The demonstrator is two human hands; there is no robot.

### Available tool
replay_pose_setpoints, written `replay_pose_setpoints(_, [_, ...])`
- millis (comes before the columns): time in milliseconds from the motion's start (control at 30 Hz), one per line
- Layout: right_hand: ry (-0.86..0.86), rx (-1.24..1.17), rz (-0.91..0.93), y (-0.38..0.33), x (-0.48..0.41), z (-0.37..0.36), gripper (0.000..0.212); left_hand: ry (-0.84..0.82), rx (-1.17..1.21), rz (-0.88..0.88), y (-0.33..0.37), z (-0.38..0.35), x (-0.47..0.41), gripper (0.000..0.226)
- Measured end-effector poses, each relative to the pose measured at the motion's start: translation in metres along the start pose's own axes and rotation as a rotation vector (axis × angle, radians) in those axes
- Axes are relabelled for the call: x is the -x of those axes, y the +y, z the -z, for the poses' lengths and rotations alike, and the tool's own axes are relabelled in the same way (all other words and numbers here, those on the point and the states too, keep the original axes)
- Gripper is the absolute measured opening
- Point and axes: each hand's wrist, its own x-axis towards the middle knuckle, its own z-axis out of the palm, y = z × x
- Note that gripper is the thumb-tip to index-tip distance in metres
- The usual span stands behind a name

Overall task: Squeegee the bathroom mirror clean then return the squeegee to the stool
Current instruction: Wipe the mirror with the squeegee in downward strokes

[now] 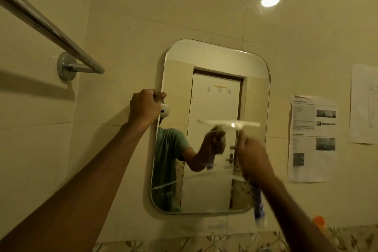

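One mirror (214, 59) at the centre, one squeegee (229, 124) in front of it. Two hands: left hand (144, 106) at the mirror's nine o'clock, right hand (252, 157) at its four. One towel rail (47, 26) at ten o'clock. Two papers at three o'clock: printed sheet (311, 170), line-drawing sheet (364, 108). One orange cap (318, 221) at five.

No text can be read. Print is carried by the paper sheet (312, 139) right of the mirror (214, 61), but it is blurred beyond reading.
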Motion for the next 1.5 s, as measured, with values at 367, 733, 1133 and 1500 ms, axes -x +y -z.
replay_pose_setpoints(367, [0.013,-0.049,-0.064,-0.008,0.001,0.020,0.055,-0.081,-0.007,0.026,-0.032,-0.005,0.044,0.042])
replay_pose_setpoints(733, [-0.128,0.050,-0.250,0.060,0.104,-0.029,0.056,-0.088,0.025,0.042,-0.042,-0.006,0.065,0.040])
replay_pose_setpoints(1133, [0.075,-0.134,-0.227,0.106,0.083,-0.039,0.055,-0.043,0.032,-0.010,-0.053,-0.014,0.069,0.039])
replay_pose_setpoints(1500, [0.074,-0.134,-0.257,0.092,0.065,0.001,0.054,-0.016,0.022,0.003,-0.054,-0.015,0.077,0.037])
